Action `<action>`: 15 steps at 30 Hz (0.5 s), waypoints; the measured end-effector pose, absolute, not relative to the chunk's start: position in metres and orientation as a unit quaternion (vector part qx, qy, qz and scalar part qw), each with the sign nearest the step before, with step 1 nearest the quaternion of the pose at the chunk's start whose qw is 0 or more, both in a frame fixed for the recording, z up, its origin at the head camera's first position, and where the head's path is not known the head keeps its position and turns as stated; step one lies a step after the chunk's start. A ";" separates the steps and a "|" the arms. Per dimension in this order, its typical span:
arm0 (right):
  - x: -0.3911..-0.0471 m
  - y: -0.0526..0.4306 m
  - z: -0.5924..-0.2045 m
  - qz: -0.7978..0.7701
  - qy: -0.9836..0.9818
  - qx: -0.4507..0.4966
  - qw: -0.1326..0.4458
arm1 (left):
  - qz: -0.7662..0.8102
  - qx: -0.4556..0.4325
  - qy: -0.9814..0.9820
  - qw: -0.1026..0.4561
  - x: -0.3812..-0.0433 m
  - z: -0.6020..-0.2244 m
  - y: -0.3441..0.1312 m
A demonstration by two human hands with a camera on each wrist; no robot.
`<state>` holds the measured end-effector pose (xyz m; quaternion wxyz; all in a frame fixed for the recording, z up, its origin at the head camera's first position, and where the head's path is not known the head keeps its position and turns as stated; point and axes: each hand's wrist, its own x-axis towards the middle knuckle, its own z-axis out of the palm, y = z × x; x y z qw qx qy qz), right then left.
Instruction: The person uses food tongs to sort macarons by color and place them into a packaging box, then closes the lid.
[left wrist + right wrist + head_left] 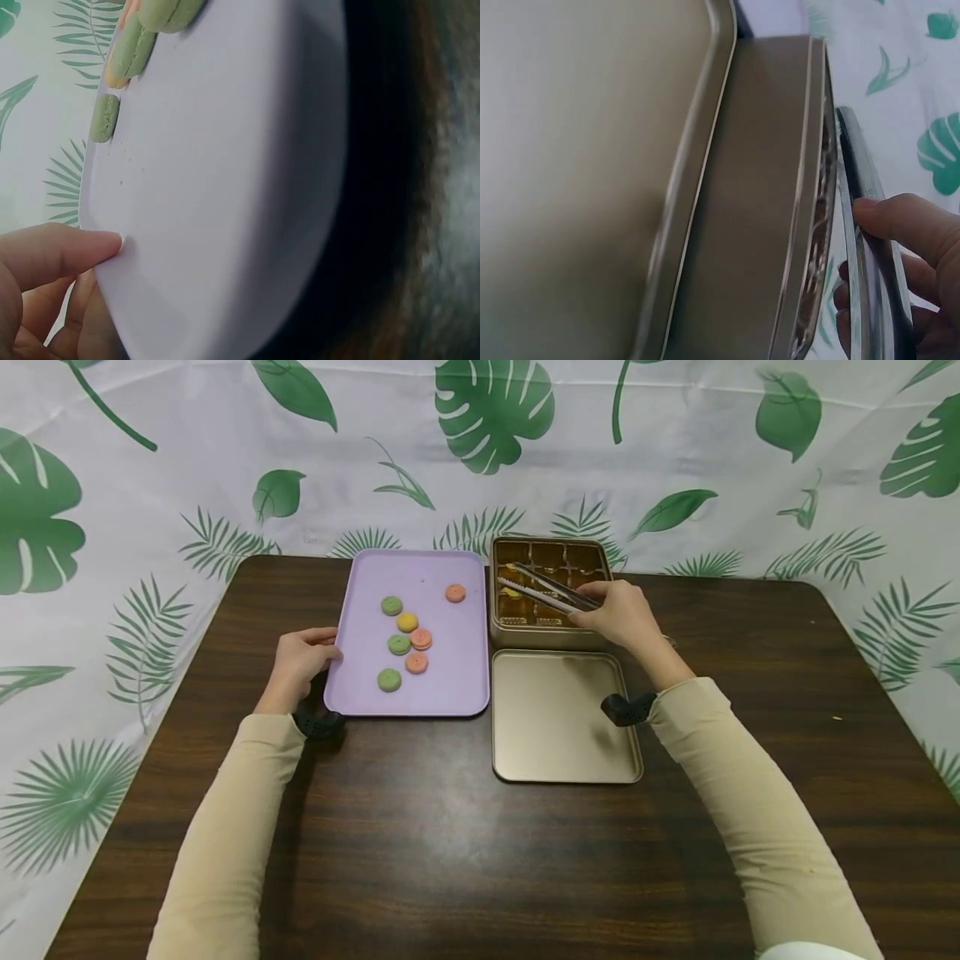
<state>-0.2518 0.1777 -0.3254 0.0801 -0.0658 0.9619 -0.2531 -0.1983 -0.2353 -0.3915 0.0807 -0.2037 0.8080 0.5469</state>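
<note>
My left hand (298,664) pinches the left rim of a lilac tray (450,689), with the thumb on top and the fingers beneath in the left wrist view. Scattered on the tray are several macarons: green ones (389,680), orange-pink ones (455,592) and a yellow one (407,622). In my right hand (618,614) is a pair of metal tongs (536,593), gripped between thumb and fingers. The arms of the tongs stand apart over a gold tin (551,637) with a divided brown insert (543,553). A small yellow patch (510,592) shows in the insert near the tips.
A flat gold lid (562,718) lies in front of the tin, close to the tray's right side. All stand on a dark wooden table (420,843). Behind it hangs a white leaf-print cloth (360,443). A tiny yellow scrap (837,717) lies far right.
</note>
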 end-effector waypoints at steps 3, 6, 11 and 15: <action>-0.251 0.171 -0.324 -0.262 0.959 -0.074 0.077 | 0.551 -0.208 0.804 0.082 -0.200 -0.391 -0.234; -0.250 0.162 -0.323 -0.268 0.957 -0.085 0.073 | 0.554 -0.210 0.801 0.083 -0.201 -0.391 -0.233; -0.247 0.143 -0.321 -0.269 0.955 -0.103 0.071 | 0.553 -0.204 0.804 0.080 -0.202 -0.392 -0.233; -0.244 0.125 -0.317 -0.265 0.954 -0.117 0.073 | 0.551 -0.205 0.805 0.080 -0.203 -0.393 -0.233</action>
